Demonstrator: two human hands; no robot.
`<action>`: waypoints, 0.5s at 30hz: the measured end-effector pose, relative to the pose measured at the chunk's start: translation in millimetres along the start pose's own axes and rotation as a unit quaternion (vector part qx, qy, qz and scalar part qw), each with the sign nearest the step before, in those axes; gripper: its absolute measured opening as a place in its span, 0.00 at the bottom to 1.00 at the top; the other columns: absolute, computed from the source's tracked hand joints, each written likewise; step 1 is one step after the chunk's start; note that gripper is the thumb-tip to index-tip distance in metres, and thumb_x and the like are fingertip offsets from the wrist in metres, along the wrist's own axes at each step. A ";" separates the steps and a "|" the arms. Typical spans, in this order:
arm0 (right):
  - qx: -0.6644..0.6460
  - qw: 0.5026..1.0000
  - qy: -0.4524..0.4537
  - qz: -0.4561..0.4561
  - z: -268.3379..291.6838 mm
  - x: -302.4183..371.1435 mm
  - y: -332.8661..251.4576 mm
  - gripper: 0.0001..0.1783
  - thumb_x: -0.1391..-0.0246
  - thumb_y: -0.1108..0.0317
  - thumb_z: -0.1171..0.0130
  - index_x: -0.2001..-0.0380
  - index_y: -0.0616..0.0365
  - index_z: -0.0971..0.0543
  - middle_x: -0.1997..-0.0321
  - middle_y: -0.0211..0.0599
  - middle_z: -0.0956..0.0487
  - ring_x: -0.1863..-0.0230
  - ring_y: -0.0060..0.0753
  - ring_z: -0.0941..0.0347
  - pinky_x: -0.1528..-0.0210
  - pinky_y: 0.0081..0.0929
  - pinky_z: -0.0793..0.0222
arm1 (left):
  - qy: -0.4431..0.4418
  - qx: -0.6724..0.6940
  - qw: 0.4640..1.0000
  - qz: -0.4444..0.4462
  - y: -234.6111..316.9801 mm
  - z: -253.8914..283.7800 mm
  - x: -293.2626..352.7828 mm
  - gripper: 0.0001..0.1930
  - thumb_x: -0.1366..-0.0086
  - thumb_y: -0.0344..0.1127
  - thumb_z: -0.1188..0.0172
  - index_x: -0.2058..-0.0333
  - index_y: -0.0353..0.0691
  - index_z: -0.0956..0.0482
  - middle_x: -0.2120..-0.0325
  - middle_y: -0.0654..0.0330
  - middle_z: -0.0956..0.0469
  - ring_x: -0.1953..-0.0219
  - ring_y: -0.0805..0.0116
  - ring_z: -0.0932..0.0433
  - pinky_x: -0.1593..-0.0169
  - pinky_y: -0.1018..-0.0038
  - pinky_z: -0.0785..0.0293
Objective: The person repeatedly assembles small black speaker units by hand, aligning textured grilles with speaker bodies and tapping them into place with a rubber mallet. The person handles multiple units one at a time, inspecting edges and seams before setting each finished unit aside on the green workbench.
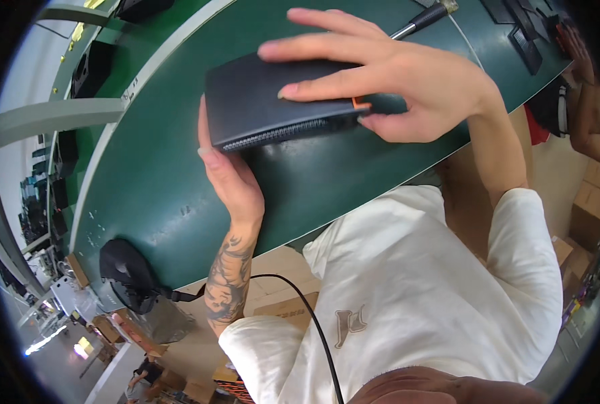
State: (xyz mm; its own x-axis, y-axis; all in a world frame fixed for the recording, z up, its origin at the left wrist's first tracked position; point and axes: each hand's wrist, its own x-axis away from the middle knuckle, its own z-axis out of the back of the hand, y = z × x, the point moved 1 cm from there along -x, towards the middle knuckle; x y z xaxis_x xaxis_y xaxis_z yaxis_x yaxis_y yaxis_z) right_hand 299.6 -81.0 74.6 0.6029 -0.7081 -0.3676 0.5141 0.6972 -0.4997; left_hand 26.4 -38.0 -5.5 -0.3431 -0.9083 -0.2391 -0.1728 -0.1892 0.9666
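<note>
A black box-shaped device (242,94) is tilted above the green table (354,165). A row of vent slots runs along the side toward me, and a bit of orange shows at its right end. My left hand (231,182) is closed round the left end, with some of its fingers hidden behind the device. Across the top lie the spread fingers of my right hand (414,77), while its thumb is by the lower right corner, near the orange part. Beyond my right hand lies a tool with a black handle (429,18) and a metal shaft, partly covered by the hand.
Black flat parts (525,47) lie at the far right, near another person's arm (590,128). A black bag (128,273) sits at the table's left end. A black cable (313,306) hangs before my white shirt. Grey rails (57,121) border the left side. Cardboard boxes (589,202) stand at right.
</note>
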 end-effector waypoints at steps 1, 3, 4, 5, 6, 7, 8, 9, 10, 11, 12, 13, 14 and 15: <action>-0.040 0.998 0.031 -0.023 -6.1 4.8 2.8 0.43 0.56 0.80 0.43 0.33 0.42 0.26 0.20 0.40 0.43 0.18 0.60 0.59 0.21 0.50 0.57 | -0.018 0.028 0.999 -0.019 -0.9 -3.8 -1.9 0.40 0.20 0.59 0.62 0.27 0.29 0.50 0.28 0.46 0.44 0.27 0.55 0.43 0.25 0.60 0.52; -0.007 0.997 0.069 -0.037 -10.9 8.0 -1.1 0.44 0.57 0.80 0.44 0.32 0.43 0.26 0.19 0.44 0.47 0.18 0.61 0.59 0.21 0.54 0.59 | -0.036 0.013 0.998 -0.045 -1.0 -9.2 -7.3 0.40 0.20 0.57 0.59 0.26 0.29 0.54 0.26 0.46 0.48 0.26 0.55 0.44 0.25 0.60 0.53; 0.011 0.995 0.094 -0.044 -11.7 10.3 -5.2 0.44 0.57 0.81 0.44 0.32 0.43 0.27 0.18 0.46 0.49 0.18 0.61 0.60 0.21 0.56 0.61 | -0.042 -0.032 0.997 -0.052 0.2 -10.5 -13.9 0.40 0.21 0.55 0.58 0.25 0.29 0.55 0.26 0.46 0.49 0.26 0.56 0.45 0.25 0.60 0.53; -0.029 0.990 0.081 -0.108 -11.8 8.2 -16.7 0.40 0.50 0.73 0.37 0.31 0.48 0.29 0.21 0.54 0.49 0.23 0.60 0.51 0.24 0.49 0.53 | -0.039 -0.044 0.997 -0.049 0.4 -10.2 -15.2 0.40 0.21 0.53 0.56 0.25 0.29 0.56 0.25 0.46 0.50 0.26 0.56 0.45 0.25 0.61 0.53; -0.065 0.981 0.071 -0.171 -10.7 6.3 -28.4 0.38 0.43 0.64 0.30 0.30 0.53 0.32 0.24 0.61 0.50 0.27 0.59 0.42 0.27 0.42 0.45 | -0.035 -0.054 0.997 -0.046 0.6 -10.6 -16.6 0.40 0.21 0.51 0.55 0.25 0.30 0.58 0.25 0.47 0.51 0.26 0.57 0.45 0.25 0.61 0.54; -0.113 0.964 0.102 -0.217 -14.3 6.6 -35.9 0.41 0.43 0.62 0.30 0.29 0.55 0.35 0.23 0.62 0.54 0.25 0.59 0.45 0.26 0.42 0.45 | -0.032 -0.028 0.999 -0.033 2.6 -13.1 -18.7 0.40 0.22 0.49 0.53 0.25 0.30 0.58 0.25 0.47 0.51 0.26 0.57 0.46 0.25 0.62 0.54; -0.174 0.942 0.150 -0.247 -25.9 4.9 -42.4 0.41 0.43 0.63 0.30 0.28 0.55 0.35 0.23 0.62 0.54 0.25 0.58 0.44 0.27 0.41 0.45 | -0.030 0.000 0.999 -0.022 4.0 -15.7 -22.5 0.40 0.23 0.47 0.51 0.24 0.31 0.59 0.25 0.47 0.51 0.26 0.57 0.46 0.25 0.62 0.54; -0.233 0.914 0.213 -0.257 -41.1 0.4 -45.1 0.42 0.43 0.63 0.30 0.28 0.55 0.35 0.23 0.62 0.54 0.25 0.58 0.44 0.27 0.41 0.45 | -0.012 0.028 1.000 0.000 9.9 -23.5 -21.0 0.43 0.25 0.50 0.47 0.23 0.37 0.59 0.31 0.47 0.40 0.32 0.56 0.36 0.27 0.58 0.45; -0.285 0.882 0.272 -0.258 -55.4 -6.0 -46.6 0.42 0.43 0.63 0.30 0.28 0.56 0.35 0.23 0.62 0.53 0.26 0.57 0.44 0.27 0.41 0.45 | -0.025 0.050 0.998 0.002 11.3 -25.0 -19.5 0.44 0.26 0.48 0.47 0.23 0.37 0.61 0.29 0.47 0.44 0.30 0.56 0.40 0.26 0.59 0.49; -0.307 0.862 0.311 -0.258 -67.0 -11.0 -44.8 0.42 0.43 0.63 0.30 0.28 0.56 0.36 0.23 0.61 0.53 0.26 0.57 0.44 0.27 0.41 0.45 | -0.036 0.075 0.997 0.003 10.0 -24.8 -16.7 0.44 0.26 0.45 0.46 0.23 0.36 0.63 0.27 0.46 0.48 0.28 0.55 0.44 0.25 0.59 0.53; -0.324 0.844 0.344 -0.253 -76.3 -14.8 -42.2 0.42 0.43 0.64 0.30 0.28 0.56 0.36 0.24 0.61 0.52 0.26 0.57 0.44 0.27 0.40 0.45 | -0.048 0.100 0.994 0.005 8.5 -24.9 -14.5 0.45 0.26 0.43 0.46 0.23 0.36 0.64 0.25 0.46 0.53 0.25 0.55 0.48 0.24 0.60 0.58; -0.337 0.831 0.366 -0.249 -81.2 -17.8 -40.2 0.42 0.43 0.64 0.30 0.28 0.56 0.36 0.24 0.61 0.52 0.26 0.56 0.44 0.27 0.40 0.45 | -0.034 0.103 0.994 0.006 9.2 -26.7 -12.5 0.45 0.27 0.43 0.45 0.23 0.36 0.63 0.27 0.45 0.49 0.27 0.54 0.44 0.25 0.59 0.53; -0.344 0.825 0.376 -0.244 -82.5 -18.3 -38.1 0.42 0.43 0.64 0.30 0.28 0.56 0.36 0.24 0.61 0.52 0.26 0.56 0.43 0.27 0.40 0.45 | -0.020 0.105 0.994 0.007 11.8 -29.3 -12.1 0.45 0.29 0.43 0.45 0.23 0.36 0.61 0.29 0.45 0.45 0.29 0.53 0.40 0.27 0.57 0.48; -0.349 0.822 0.381 -0.238 -81.4 -18.5 -36.2 0.42 0.43 0.64 0.30 0.28 0.57 0.36 0.24 0.60 0.51 0.26 0.55 0.43 0.27 0.40 0.44 | -0.005 0.108 0.994 0.009 14.3 -31.1 -12.9 0.45 0.30 0.43 0.44 0.24 0.36 0.59 0.31 0.44 0.41 0.31 0.52 0.36 0.28 0.56 0.43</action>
State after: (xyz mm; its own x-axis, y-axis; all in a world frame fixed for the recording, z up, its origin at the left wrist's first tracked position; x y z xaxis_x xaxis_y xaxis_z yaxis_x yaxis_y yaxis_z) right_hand 220.1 -102.3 35.6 -0.2596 -0.9322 -0.2521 -0.0553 0.2750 -0.9599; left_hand 57.1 -40.6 14.3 -0.3571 -0.9068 -0.2240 -0.3606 -0.0874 0.9286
